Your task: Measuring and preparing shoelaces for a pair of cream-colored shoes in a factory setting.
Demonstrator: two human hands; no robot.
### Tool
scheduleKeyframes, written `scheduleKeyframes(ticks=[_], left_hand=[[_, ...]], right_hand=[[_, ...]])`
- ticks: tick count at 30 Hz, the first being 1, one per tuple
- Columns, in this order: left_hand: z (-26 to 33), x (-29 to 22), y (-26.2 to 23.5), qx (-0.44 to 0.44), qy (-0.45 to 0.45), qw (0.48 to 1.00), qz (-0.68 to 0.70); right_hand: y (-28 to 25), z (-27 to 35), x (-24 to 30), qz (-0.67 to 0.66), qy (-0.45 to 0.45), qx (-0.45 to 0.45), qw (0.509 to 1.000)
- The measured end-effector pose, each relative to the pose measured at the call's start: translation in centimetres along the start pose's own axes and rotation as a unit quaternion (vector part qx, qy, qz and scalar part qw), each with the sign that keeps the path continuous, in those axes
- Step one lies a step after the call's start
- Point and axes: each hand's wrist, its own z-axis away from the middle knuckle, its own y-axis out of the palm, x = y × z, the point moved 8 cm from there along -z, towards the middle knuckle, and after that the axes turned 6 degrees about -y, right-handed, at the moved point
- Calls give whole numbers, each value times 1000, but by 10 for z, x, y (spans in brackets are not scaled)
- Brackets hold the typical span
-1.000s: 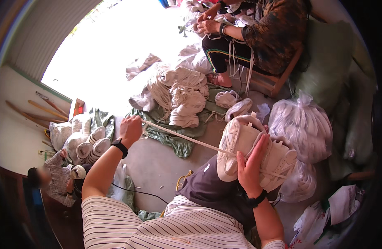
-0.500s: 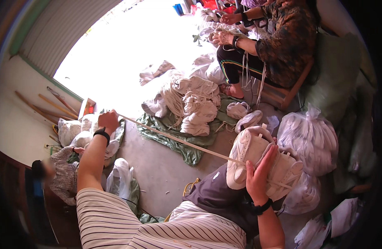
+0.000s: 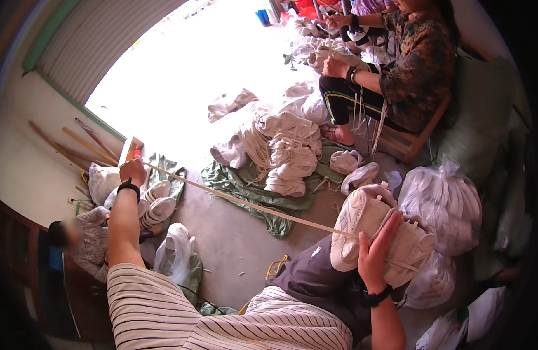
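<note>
A beige, flat shoelace (image 3: 251, 205) runs taut across the view. Its far end is in my left hand (image 3: 133, 170), a closed fist held out at arm's length to the left. The other end comes out at a pale sneaker (image 3: 351, 219) on my right thigh. My right hand (image 3: 375, 256) grips this sneaker, thumb by the lace and fingers laid along the shoe. Close against it on the right is a second pale sneaker (image 3: 413, 248), its lacing visible across the upper. The exact spot where the lace leaves the shoe is partly hidden by my thumb.
A heap of pale shoes and laces (image 3: 280, 146) lies on a green sheet (image 3: 269, 216) ahead. Filled plastic bags (image 3: 441, 204) stand at right. A seated co-worker (image 3: 418, 70) handles laces at upper right; another person (image 3: 91, 239) is at left, near more shoes (image 3: 158, 207).
My left hand has moved further left, so a longer stretch of lace spans between my hands. The whole view has shifted slightly. My right hand keeps its hold on the sneaker.
</note>
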Motion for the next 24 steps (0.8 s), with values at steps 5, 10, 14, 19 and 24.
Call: scheduleKeyframes(ticks=[5, 10, 14, 19, 24], left_hand=[[-4, 47, -1, 16, -74, 997, 23], [-10, 87, 2, 35, -113, 992, 36], [-18, 125, 16, 17, -141, 986, 84], [-17, 159, 28, 27, -136, 987, 78], [-14, 191, 45, 20, -167, 979, 118]], right_hand=[[6, 2, 9, 5, -6, 2, 1000], [11, 8, 19, 27, -12, -2, 1000], [14, 12, 24, 31, -14, -3, 999], [21, 15, 34, 48, -18, -14, 999], [25, 20, 39, 48, -17, -11, 999]])
